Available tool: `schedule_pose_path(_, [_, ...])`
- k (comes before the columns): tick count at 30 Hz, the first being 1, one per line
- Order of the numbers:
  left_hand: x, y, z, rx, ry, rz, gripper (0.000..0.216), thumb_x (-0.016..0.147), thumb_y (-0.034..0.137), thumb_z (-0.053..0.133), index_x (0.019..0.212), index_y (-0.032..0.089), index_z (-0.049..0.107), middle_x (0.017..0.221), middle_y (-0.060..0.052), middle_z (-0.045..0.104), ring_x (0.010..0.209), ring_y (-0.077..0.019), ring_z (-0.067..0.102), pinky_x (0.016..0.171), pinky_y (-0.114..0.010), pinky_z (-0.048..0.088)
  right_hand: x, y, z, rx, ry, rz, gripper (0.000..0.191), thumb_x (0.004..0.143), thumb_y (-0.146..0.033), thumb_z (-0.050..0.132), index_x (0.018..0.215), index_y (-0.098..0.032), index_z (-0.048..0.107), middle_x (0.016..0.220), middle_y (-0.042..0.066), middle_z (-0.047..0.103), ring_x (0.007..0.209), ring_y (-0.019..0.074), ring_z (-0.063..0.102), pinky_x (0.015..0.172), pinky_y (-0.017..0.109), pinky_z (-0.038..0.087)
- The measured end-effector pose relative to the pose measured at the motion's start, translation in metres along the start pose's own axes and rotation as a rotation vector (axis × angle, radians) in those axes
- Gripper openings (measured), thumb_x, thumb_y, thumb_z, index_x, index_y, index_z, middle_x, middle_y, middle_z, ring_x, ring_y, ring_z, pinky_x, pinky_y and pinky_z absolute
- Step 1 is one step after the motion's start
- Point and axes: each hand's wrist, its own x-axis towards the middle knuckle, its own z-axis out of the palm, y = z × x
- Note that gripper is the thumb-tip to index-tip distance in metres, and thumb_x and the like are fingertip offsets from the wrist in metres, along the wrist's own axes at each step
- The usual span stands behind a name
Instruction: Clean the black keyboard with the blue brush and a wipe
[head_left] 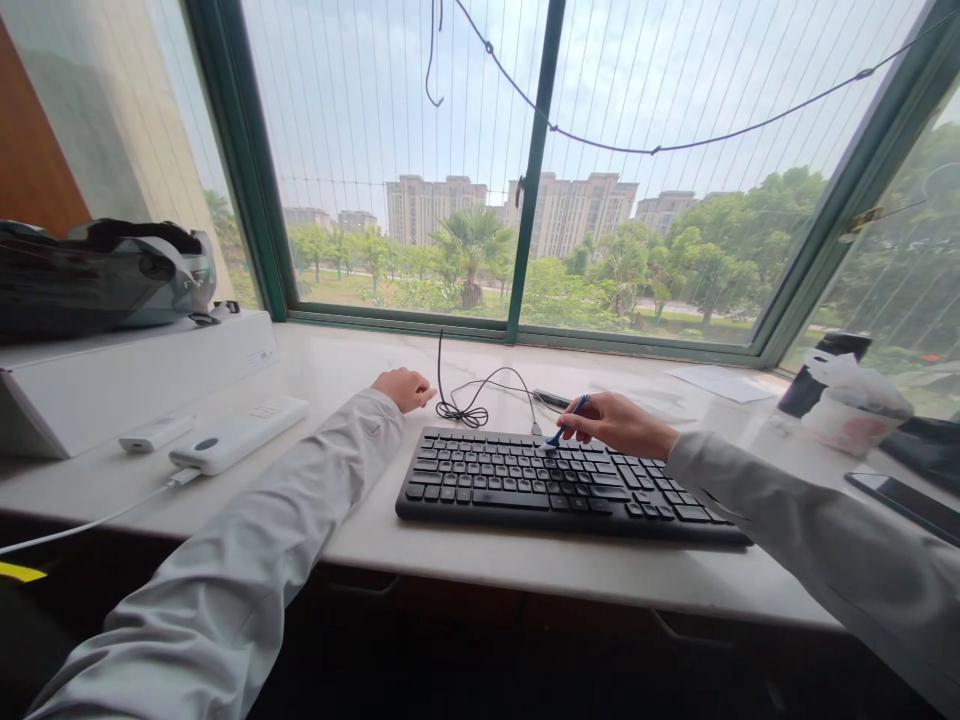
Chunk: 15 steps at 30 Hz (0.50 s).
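A black keyboard lies on the white window ledge in front of me. My right hand is closed on a small blue tool, whose tip touches the keys in the keyboard's top row. My left hand rests on the ledge just beyond the keyboard's top left corner, fingers curled in; whether anything is in it stays hidden. A coiled black cable lies between the two hands.
A white power bank with a cable and a smaller white device lie at the left, beside a white box carrying a helmet. At right stand a plastic cup, a black bottle and a phone.
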Motion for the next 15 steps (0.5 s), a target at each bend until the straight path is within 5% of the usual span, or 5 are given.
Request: schedule_pose_path(15, [0.002, -0.002, 0.000, -0.003, -0.026, -0.003, 0.042, 0.082, 0.052, 0.041, 0.075, 0.028, 0.075, 0.083, -0.004, 0.074, 0.076, -0.0191, 0.063, 0.073, -0.029, 0.044, -0.034, 0.041, -0.035, -0.029, 0.026, 0.149, 0.048, 0.080, -0.062, 0.058, 0.089, -0.018, 0.073, 0.087, 0.009, 0.075, 0.074, 0.0201, 0.066, 0.069, 0.031, 0.050])
